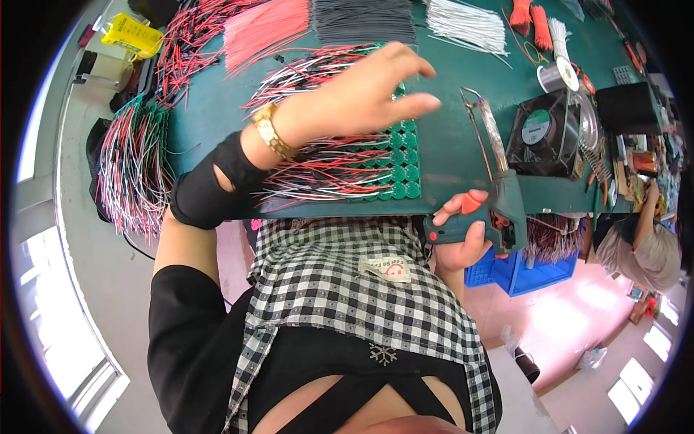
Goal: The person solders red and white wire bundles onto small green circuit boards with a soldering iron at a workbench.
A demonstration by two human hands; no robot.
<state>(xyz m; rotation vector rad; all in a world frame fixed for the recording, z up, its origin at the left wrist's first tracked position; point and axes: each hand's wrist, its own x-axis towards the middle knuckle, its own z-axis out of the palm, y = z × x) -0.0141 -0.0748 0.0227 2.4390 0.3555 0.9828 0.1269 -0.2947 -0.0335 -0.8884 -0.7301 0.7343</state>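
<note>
Soldering gun (510, 197), dark green with a red trigger, sits in the person's right grip (463, 252), whose fingers and thumb are wrapped around its handle. It is held at the near edge of the green surface (450, 160), with its metal barrel (493, 134) pointing away from the body over the surface. The left grip (370, 90) is released: its thumb and fingers are spread, with nothing visible between them, above a panel of round green circuit boards (406, 163). Red, black and white wires (325, 173) fan out from the panel toward the left, partly hidden beneath the forearm. A gold wristband (270, 132) circles the left wrist. Farther back lie a pile of red wires (264, 30), one of black wires (361, 20) and one of white wires (468, 25). To the right of the gun stands a square black fan (536, 130), with a spool of solder (557, 75) just behind it. More wired boards hang over the left edge of the surface, and below, on the right, is a blue crate (535, 273)
</note>
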